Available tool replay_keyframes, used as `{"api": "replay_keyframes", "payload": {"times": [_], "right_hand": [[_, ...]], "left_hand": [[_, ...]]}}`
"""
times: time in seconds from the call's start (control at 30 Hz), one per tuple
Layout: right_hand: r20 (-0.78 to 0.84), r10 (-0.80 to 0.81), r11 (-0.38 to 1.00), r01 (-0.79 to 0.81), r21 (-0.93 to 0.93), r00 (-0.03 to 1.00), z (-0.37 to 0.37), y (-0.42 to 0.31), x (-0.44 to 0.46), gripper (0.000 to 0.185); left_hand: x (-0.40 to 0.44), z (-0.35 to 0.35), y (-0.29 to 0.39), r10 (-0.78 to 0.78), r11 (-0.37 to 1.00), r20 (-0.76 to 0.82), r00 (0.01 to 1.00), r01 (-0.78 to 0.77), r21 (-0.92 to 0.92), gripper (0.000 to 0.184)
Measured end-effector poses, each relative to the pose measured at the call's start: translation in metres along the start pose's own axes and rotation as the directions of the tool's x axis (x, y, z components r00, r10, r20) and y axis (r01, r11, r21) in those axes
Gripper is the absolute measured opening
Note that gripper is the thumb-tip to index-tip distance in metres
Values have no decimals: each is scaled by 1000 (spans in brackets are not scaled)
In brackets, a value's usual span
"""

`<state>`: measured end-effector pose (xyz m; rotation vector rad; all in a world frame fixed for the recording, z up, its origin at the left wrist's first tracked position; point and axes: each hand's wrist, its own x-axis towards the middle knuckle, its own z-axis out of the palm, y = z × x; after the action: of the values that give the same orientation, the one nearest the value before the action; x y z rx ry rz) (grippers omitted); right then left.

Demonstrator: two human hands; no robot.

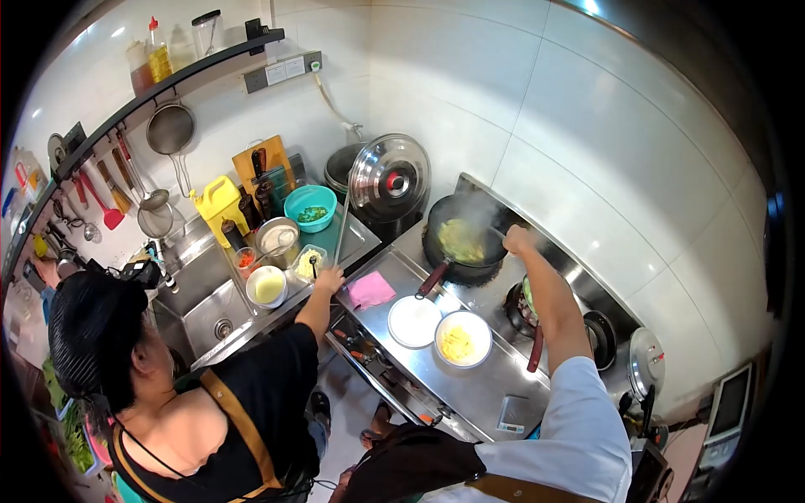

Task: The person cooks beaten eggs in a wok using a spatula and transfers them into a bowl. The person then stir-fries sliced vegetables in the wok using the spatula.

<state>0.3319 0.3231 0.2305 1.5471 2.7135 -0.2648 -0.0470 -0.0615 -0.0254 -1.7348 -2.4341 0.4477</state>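
Observation:
My right hand (519, 240) is closed in a fist at the right rim of a dark wok (436, 251). It seems to grip the thin handle of a cooking utensil, whose working end is lost in steam and food. Pale yellow-green food (459, 240) lies in the wok, and steam rises from it. The wok's dark red handle (433, 280) points toward the front left, away from my hand. My left hand is not visible. On the steel counter (503, 369) before me are a bowl of yellow pieces (458, 342) and a white round dish (413, 322).
A co-worker in black (210, 394) stands left, one hand (330, 280) at the counter edge by a small container (310, 263). A second pan (521, 310) sits right of the wok. A pink cloth (371, 290), a small scale (512, 414) and an open drawer (377, 360) are near.

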Motion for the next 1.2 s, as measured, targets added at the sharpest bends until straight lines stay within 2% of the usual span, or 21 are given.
{"api": "replay_keyframes", "payload": {"times": [0.03,0.07,0.1,0.13,0.17,0.2,0.27,0.3,0.33,0.47,0.6,0.67,0.73,0.9,1.0,1.1,1.2], "right_hand": [[-84,-38,999,35,-35,996,14,-1,4,23],[-2,-36,998,36,-50,999,11,-12,-5,28],[-23,-92,995,91,-35,995,21,-14,-7,29],[-45,-147,989,146,-21,988,35,-14,-8,30],[-69,-201,979,201,-8,977,45,-14,-11,31],[-23,-270,963,270,-16,963,50,-15,-17,39],[8,-331,944,331,-14,944,48,-14,-45,45],[25,-359,933,360,-12,933,52,-9,-51,49],[106,-364,922,374,-99,926,52,-3,-54,47],[203,-357,866,404,-295,912,30,29,-89,57],[206,-325,814,384,-436,923,-11,38,-122,51],[208,-305,804,368,-467,929,-22,37,-138,48],[203,-292,836,352,-420,935,-11,38,-142,44],[150,-231,927,264,-265,961,24,32,-128,43],[91,-204,937,222,-268,975,20,25,-124,40],[180,-175,937,220,-272,968,8,20,-122,35],[160,-191,932,230,-280,969,26,18,-123,32]], "left_hand": [[-18,17,5,8,985,-99,995,9,170,23],[-36,32,9,15,943,-198,980,52,329,21],[-64,34,19,-107,939,-227,968,173,298,21],[-98,30,35,-230,952,-261,938,273,141,21],[-136,26,54,-346,938,-260,901,325,-121,21],[-175,24,79,-443,870,-231,866,353,-345,21],[-255,26,139,-541,621,-45,840,363,-695,21],[-296,29,173,-560,460,65,826,375,-805,22],[-332,30,205,-560,312,173,810,400,-862,22],[-435,30,308,-415,-46,508,755,540,-840,23],[-484,34,355,-258,-215,668,698,633,-744,24],[-493,37,365,-208,-267,700,683,649,-712,25],[-501,40,374,-168,-307,726,667,664,-681,26],[-510,42,385,-142,-345,748,648,676,-651,28],[-513,42,392,-144,-377,759,635,673,-636,29],[-525,41,402,-134,-398,767,627,675,-621,30],[-540,40,414,-118,-420,777,618,678,-603,32]]}}
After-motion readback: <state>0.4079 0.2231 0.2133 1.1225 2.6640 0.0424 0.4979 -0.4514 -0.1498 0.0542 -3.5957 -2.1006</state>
